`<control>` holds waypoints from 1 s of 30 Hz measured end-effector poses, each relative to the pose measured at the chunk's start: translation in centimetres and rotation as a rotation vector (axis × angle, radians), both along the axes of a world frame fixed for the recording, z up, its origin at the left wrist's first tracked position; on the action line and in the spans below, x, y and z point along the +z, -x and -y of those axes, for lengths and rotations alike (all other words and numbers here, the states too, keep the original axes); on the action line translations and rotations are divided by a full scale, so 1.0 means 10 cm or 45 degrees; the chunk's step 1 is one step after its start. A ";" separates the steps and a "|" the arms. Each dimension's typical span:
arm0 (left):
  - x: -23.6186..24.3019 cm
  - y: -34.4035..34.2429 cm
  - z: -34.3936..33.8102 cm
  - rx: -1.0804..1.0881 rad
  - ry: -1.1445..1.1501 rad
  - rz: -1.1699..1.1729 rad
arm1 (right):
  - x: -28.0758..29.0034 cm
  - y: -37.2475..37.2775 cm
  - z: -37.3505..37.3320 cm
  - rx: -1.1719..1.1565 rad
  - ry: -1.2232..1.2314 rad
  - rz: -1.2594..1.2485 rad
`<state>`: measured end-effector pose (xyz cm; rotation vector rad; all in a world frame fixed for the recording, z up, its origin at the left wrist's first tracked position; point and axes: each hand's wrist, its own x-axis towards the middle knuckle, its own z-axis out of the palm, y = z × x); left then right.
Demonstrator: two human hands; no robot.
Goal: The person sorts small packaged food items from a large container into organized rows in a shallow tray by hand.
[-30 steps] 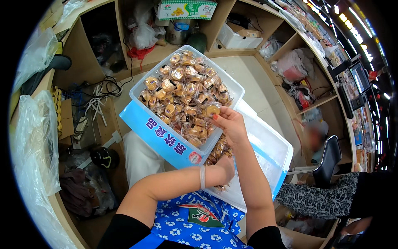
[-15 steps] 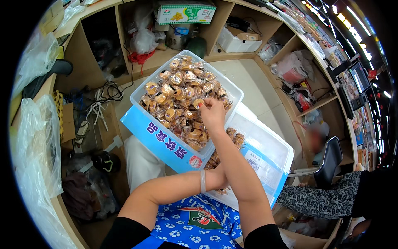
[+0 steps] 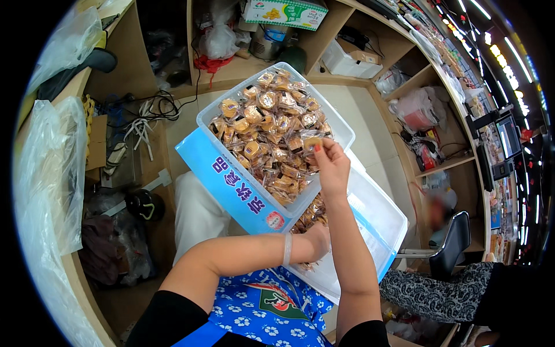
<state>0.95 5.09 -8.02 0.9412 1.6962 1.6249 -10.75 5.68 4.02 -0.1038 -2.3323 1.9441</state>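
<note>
A clear plastic tub [image 3: 208, 122] heaped with individually wrapped round pastries [image 3: 266, 104] sits on a blue printed carton [image 3: 202, 168]. My right hand [image 3: 332, 168] pinches a wrapped pastry [image 3: 313, 142] at the tub's right edge. Below the tub, my left hand [image 3: 315, 242] reaches across beneath my right forearm toward a second pile of wrapped pastries [image 3: 309, 211]; its fingertips are hidden. These lie in an open white-lined blue carton [image 3: 386, 234], which extends to the right of that forearm.
Wooden cubbies [image 3: 341, 14] curve around me, holding bags, boxes and cables [image 3: 147, 113]. Plastic sheeting [image 3: 46, 173] covers the left counter. At right are a black chair [image 3: 454, 246], another person's patterned-clad leg [image 3: 433, 292] and a screen on a stand [image 3: 509, 136].
My right hand dipped over the pastries half a second ago and is now farther right, at the tub's edge with a pastry. My left hand stays low. The view has shifted slightly.
</note>
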 end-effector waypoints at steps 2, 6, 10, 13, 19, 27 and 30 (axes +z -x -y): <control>0.03 0.03 0.04 -0.011 0.010 -0.038 | 0.10 0.09 0.03 -0.058 0.104 0.038; 0.10 0.02 0.05 -0.013 -0.149 0.011 | 0.04 0.25 0.33 -0.036 0.105 -0.017; 0.13 0.01 0.12 -0.034 -0.328 0.094 | 0.08 0.42 0.59 0.006 -1.071 -0.335; 0.15 -0.02 0.15 -0.063 -0.335 0.103 | 0.10 0.42 0.63 0.014 -1.048 -0.367; 0.17 -0.05 0.18 -0.085 -0.283 0.065 | -0.04 0.30 0.60 0.074 -0.872 -0.605; 0.59 0.08 0.17 -0.620 1.072 -1.362 | 0.12 0.13 -0.13 0.271 0.093 -0.104; 0.71 0.11 0.25 -0.535 0.990 -1.409 | 0.32 -0.25 -0.79 0.350 0.374 0.048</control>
